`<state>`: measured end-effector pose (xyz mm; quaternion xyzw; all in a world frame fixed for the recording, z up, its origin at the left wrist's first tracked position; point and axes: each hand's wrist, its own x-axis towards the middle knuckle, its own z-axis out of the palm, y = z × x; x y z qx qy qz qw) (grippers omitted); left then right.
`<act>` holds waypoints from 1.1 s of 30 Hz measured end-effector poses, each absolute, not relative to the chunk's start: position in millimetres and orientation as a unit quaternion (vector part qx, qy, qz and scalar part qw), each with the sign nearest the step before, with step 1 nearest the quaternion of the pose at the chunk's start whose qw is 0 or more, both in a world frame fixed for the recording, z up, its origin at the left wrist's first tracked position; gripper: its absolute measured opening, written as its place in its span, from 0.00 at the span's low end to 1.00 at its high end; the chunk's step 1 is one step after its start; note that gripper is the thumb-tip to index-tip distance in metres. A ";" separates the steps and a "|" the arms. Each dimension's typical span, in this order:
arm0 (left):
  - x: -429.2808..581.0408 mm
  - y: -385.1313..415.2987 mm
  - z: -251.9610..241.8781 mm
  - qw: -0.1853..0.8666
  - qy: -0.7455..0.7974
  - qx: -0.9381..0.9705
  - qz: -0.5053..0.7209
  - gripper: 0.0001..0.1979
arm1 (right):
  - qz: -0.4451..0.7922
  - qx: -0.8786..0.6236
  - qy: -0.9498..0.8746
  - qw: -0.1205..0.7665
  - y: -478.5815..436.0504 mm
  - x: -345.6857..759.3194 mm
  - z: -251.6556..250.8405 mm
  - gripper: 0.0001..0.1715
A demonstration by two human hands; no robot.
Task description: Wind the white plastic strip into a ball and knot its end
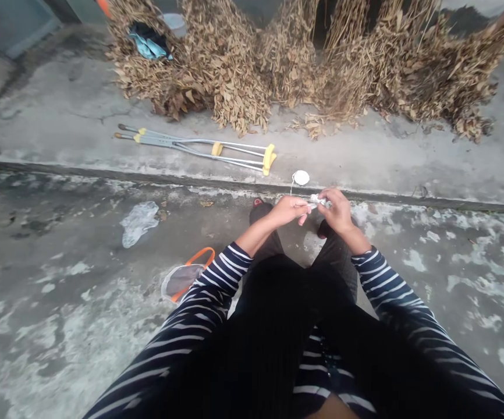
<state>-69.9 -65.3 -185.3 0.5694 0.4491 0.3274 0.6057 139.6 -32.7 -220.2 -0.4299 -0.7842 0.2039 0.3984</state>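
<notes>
In front of my knees, both of my hands are closed around a small piece of white yarn work (pixel 316 199). My left hand (pixel 290 210) pinches its left side, where a thin strand runs between thumb and fingers. From the right, my right hand (pixel 338 210) grips it with bent fingers. Something thin and straight seems to lie between the hands, too small to name. A white ball of yarn (pixel 301 177) rests on the concrete ledge just beyond my hands, and a loose strand hangs from its left side toward my left hand.
A pair of crutches (pixel 199 145) with yellow pads lies on the ledge (pixel 391 163). Dried leafy stalks (pixel 243 70) are heaped behind. On the lower ground are a crumpled clear plastic bag (pixel 139 222) and a bag with orange handles (pixel 184 280), left of my legs.
</notes>
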 end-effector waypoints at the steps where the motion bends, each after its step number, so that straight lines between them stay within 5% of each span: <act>1: -72.9 -61.2 -182.3 0.602 0.448 0.572 0.332 0.11 | 0.222 -0.415 -0.793 0.386 -34.3 140.1 -219.4 0.07; 8: -74.8 -31.8 -170.6 0.596 0.441 0.579 0.339 0.18 | 0.407 -0.398 -0.741 0.356 -51.0 134.7 -199.4 0.09; 14: -67.3 -20.3 -172.7 0.613 0.455 0.563 0.316 0.22 | 0.533 -0.411 -0.634 0.381 -52.4 134.7 -188.8 0.25; 22: -72.1 -18.6 -197.9 0.659 0.463 0.540 0.244 0.18 | 0.555 -0.409 -0.592 0.419 -54.2 137.0 -193.7 0.18; 26: -66.2 -33.5 -206.5 0.673 0.444 0.512 0.296 0.07 | 0.551 -0.426 -0.540 0.472 -51.3 136.5 -198.9 0.20; 33: -50.4 -58.8 -208.6 0.635 0.467 0.487 0.376 0.07 | 0.494 -0.456 -0.562 0.483 -47.4 128.8 -200.1 0.20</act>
